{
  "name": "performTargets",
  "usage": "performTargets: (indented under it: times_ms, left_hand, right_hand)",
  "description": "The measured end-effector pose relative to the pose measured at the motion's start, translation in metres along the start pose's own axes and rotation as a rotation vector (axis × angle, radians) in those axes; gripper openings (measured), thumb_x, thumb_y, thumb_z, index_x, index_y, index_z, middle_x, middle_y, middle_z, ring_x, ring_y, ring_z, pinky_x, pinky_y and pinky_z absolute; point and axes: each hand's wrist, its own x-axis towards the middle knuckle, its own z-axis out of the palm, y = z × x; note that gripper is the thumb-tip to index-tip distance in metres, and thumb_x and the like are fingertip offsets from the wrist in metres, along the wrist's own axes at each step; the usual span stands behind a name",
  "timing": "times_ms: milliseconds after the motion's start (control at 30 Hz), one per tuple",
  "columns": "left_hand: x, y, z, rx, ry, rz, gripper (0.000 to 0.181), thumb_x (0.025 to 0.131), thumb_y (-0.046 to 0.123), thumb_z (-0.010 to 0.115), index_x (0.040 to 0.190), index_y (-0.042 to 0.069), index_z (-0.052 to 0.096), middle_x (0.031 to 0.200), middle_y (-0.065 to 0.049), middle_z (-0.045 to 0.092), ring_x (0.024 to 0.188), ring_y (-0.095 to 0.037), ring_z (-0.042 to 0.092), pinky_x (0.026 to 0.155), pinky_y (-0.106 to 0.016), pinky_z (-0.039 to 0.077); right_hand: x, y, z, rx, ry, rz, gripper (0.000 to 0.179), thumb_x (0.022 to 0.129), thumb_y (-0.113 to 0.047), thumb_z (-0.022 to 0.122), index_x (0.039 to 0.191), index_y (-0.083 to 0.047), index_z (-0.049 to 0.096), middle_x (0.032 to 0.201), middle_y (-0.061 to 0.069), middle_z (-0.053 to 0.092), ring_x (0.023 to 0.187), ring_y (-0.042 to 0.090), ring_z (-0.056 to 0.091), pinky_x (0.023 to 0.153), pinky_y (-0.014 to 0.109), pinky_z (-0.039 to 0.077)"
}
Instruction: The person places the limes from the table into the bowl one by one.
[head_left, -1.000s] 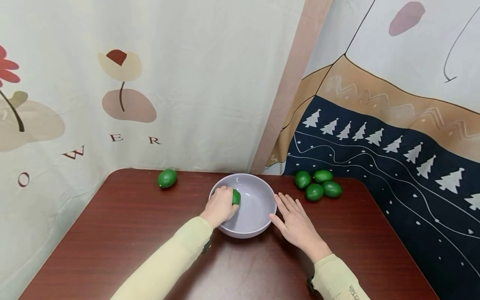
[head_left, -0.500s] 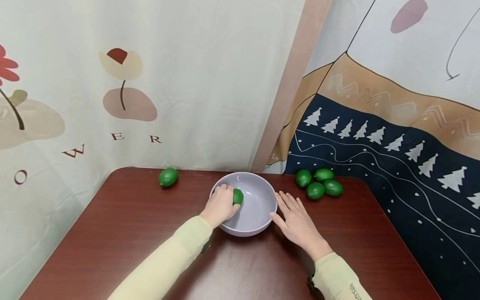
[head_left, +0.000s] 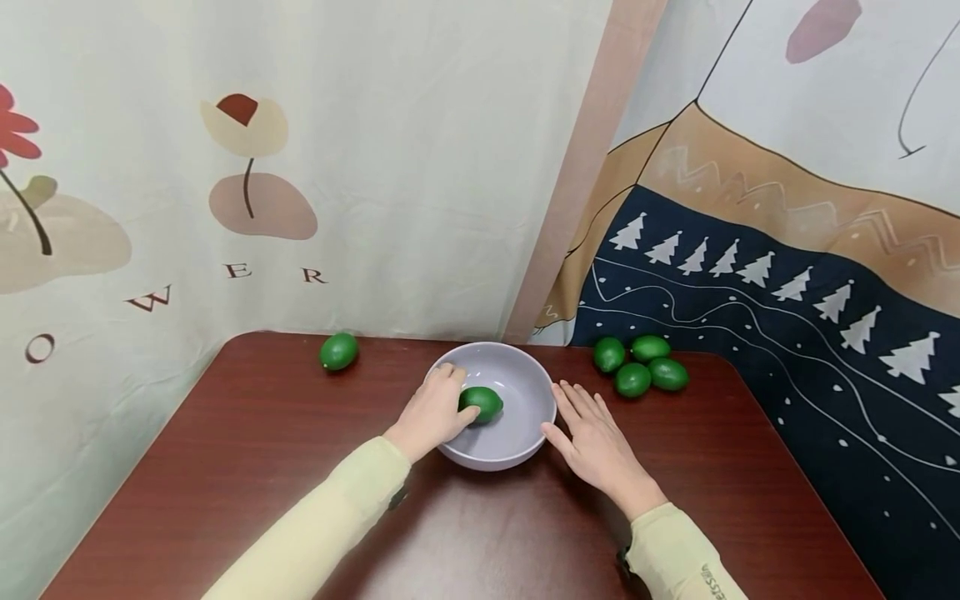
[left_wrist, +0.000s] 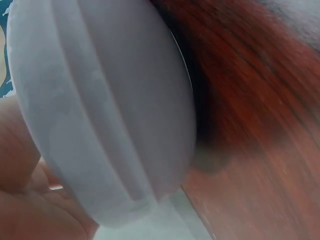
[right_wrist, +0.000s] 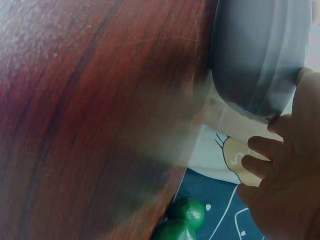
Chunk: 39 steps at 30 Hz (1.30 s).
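Head view | wood-grained table [head_left: 480, 533] | printed curtains [head_left: 420, 183] behind | left hand [head_left: 431, 410] loose | right hand [head_left: 598, 446] outstretched

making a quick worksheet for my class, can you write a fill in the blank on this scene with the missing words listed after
1. The left hand reaches into the bowl, where the number of fruits showing is ____.
2. Every fruit in view is coloured ____.
3. Beyond the right hand, the cluster of fruits on the table numbers ____.
4. In the head view, the lone fruit lies to the ____ of the bowl.

Missing words: one; green; four; left.
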Motion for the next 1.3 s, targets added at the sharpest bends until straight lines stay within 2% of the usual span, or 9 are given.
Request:
performTargets:
  times_ms: [267, 633, 767, 967, 1300]
  left_hand:
    - [-0.01, -0.017, -0.007, -0.086, 0.065, 0.086, 0.052, 0.088, 0.02, 0.079, 0.129, -0.007, 0.063, 0.128, -0.019, 0.062, 0.121, -0.038, 0.057, 0.105, -0.049, 0.05]
    - [-0.024, -0.037, -0.019, -0.115, 0.194, 0.138, 0.055, 0.088, 0.021, 0.081, 0.133, -0.005, 0.064, 0.133, -0.017, 0.061, 0.126, -0.034, 0.056, 0.106, -0.049, 0.05]
    - [-0.028, -0.044, -0.023, -0.116, 0.209, 0.129, 0.055, 0.088, 0.021, 0.08, 0.134, -0.003, 0.063, 0.136, -0.017, 0.061, 0.128, -0.034, 0.055, 0.107, -0.049, 0.049]
    - [-0.031, -0.056, -0.025, -0.109, 0.202, 0.083, 0.062, 0.089, 0.024, 0.08, 0.141, -0.003, 0.058, 0.142, -0.019, 0.058, 0.133, -0.037, 0.052, 0.111, -0.051, 0.045]
    - [-0.035, -0.078, -0.028, -0.112, 0.208, 0.023, 0.064, 0.091, 0.023, 0.076, 0.146, -0.001, 0.054, 0.146, -0.02, 0.055, 0.136, -0.038, 0.049, 0.112, -0.054, 0.043]
  right_hand:
    - [0.0, 0.001, 0.0, 0.002, -0.003, 0.005, 0.071, 0.105, -0.049, 0.053, 0.16, -0.007, 0.038, 0.163, 0.017, 0.039, 0.153, 0.039, 0.031, 0.125, 0.06, 0.021]
    - [0.0, 0.0, 0.0, 0.002, -0.019, 0.023, 0.071, 0.105, -0.049, 0.053, 0.161, -0.009, 0.037, 0.164, 0.016, 0.038, 0.154, 0.039, 0.029, 0.125, 0.06, 0.021]
    - [0.0, 0.0, 0.0, 0.003, -0.018, 0.027, 0.071, 0.105, -0.049, 0.054, 0.161, -0.009, 0.038, 0.164, 0.016, 0.038, 0.154, 0.04, 0.03, 0.125, 0.061, 0.021]
    - [0.0, 0.0, 0.0, 0.006, -0.008, 0.021, 0.07, 0.104, -0.048, 0.055, 0.16, -0.009, 0.038, 0.164, 0.016, 0.039, 0.153, 0.04, 0.03, 0.125, 0.06, 0.021]
    - [0.0, 0.0, 0.002, 0.005, 0.012, 0.008, 0.07, 0.104, -0.047, 0.055, 0.16, -0.007, 0.039, 0.163, 0.017, 0.04, 0.153, 0.039, 0.031, 0.125, 0.061, 0.021]
